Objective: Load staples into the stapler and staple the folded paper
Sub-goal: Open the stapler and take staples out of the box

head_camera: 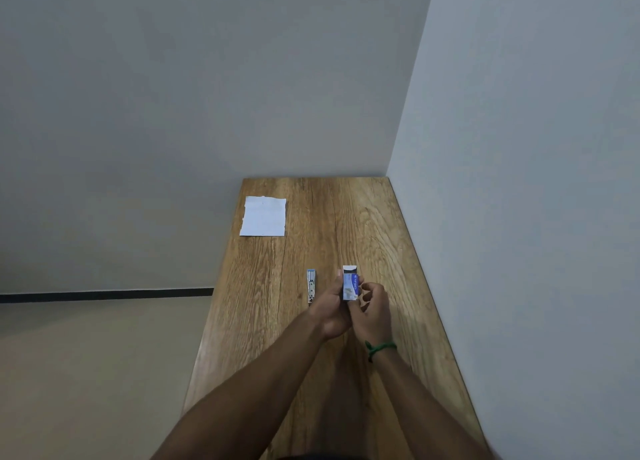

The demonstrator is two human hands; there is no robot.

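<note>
My left hand (331,309) and right hand (373,307) both pinch the staple box (349,284). It looks like light, crushable card, so I'd hold its long edges.

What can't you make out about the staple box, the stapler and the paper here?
- Head view, staple box: its open far end is too small and dark to show staples; the left hand and right hand cover its near end.
- Head view, stapler: too small to tell whether it is loaded.
- Head view, paper: too far away to make out its fold.
</note>
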